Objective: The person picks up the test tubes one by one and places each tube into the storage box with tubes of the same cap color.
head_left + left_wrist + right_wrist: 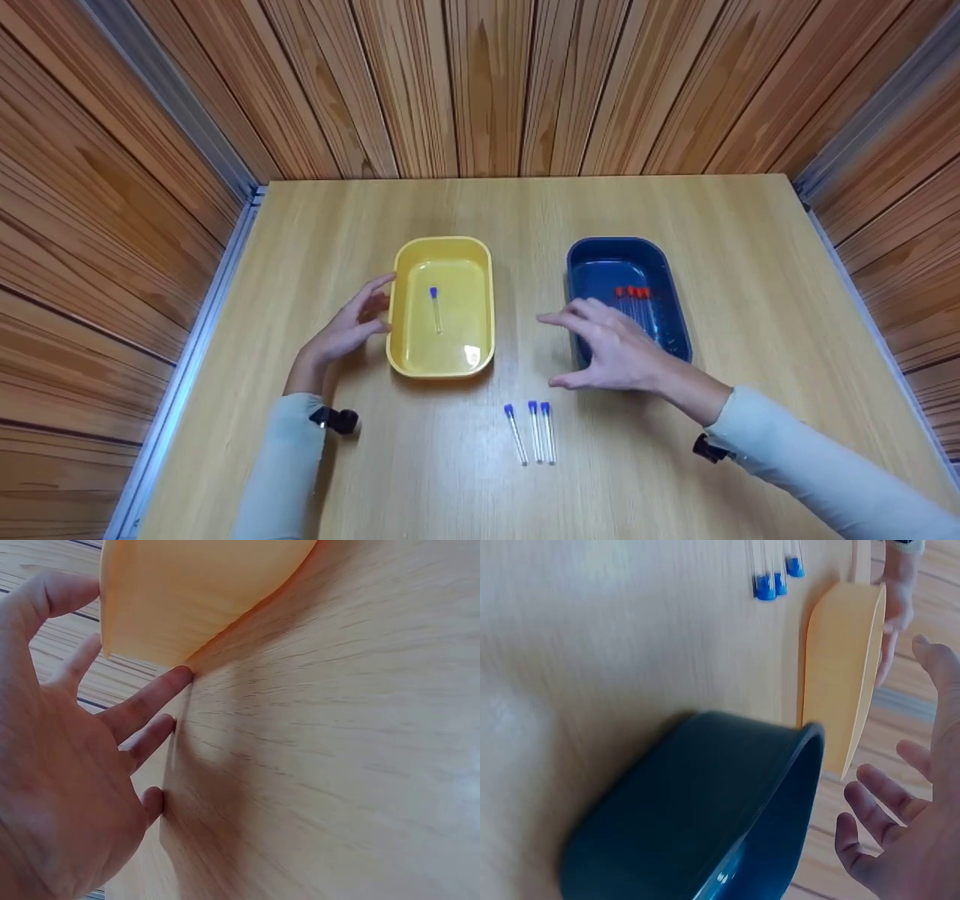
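Observation:
My left hand (349,324) touches the left side of a yellow tray (397,352), fingers spread along its wall and rim. Inside that tray lies one blue-capped tube (436,311). Over the near left part of a dark blue tray (679,330) hovers my right hand (619,349), thumb and fingers apart with nothing between them. Several red-capped tubes (632,292) lie in the blue tray, partly hidden by this hand. Closer to me on the table are 3 blue-capped tubes (535,431), their caps pointing away. In the right wrist view the right hand (907,832) is above the blue tray's rim.
The wooden table (337,225) carries both trays, with a gap between them. Wood-patterned panels (487,90) enclose the back and both sides, and metal rails (195,360) run along the table's side edges. A small black camera (337,420) is strapped to the left wrist.

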A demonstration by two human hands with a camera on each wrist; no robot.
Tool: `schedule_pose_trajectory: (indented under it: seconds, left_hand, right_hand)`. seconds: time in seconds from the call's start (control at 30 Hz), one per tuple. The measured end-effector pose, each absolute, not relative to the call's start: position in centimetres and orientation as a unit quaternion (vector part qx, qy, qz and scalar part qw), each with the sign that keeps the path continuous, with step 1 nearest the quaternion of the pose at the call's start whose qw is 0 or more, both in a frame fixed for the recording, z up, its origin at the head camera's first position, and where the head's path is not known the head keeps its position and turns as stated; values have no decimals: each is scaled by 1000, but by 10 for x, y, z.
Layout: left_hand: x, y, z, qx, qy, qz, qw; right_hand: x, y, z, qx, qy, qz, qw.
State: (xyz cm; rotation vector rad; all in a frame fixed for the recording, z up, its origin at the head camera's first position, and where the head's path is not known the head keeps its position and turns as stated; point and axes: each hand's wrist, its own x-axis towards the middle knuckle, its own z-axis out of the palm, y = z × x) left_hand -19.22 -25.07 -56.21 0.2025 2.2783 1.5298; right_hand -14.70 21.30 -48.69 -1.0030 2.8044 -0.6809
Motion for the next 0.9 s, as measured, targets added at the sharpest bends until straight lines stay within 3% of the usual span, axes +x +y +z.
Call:
schedule_pose_trajectory:
  seconds: [0.2,0.9]
  left_hand:
    - [-193,-250,-563,79,810,549,190]
    - [-194,-253,-564,75,811,546,194]
  right_hand:
    - [-139,199,-491,-357,908,-213,38]
    - [-112,176,-521,-371,882,-263,121]
